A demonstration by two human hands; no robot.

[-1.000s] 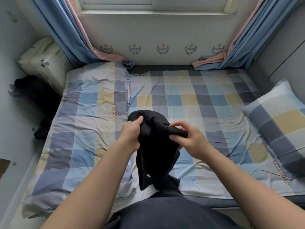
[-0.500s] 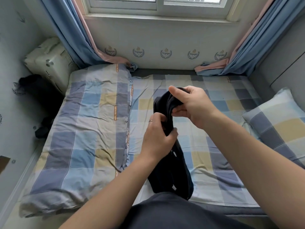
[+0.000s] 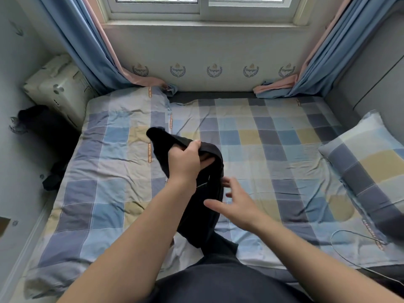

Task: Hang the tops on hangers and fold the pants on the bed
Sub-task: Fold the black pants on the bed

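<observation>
Garment [image 3: 203,206] hangs from left hand [image 3: 185,165] near bed edge [image 3: 273,262].

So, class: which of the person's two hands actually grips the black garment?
The left hand, its fingers curled round the black fabric garment above the checked bed; the right hand is open, fingers spread, holding nothing.

shown: two hands, left hand [image 3: 184,165] and right hand [image 3: 236,204]; one black garment [image 3: 196,221]; one bed [image 3: 273,136]; one pillow [image 3: 367,162]; one folded quilt [image 3: 105,171]; two curtains [image 3: 87,51] [image 3: 332,47]; five wall crests [image 3: 214,71]; one window [image 3: 203,7].
</observation>
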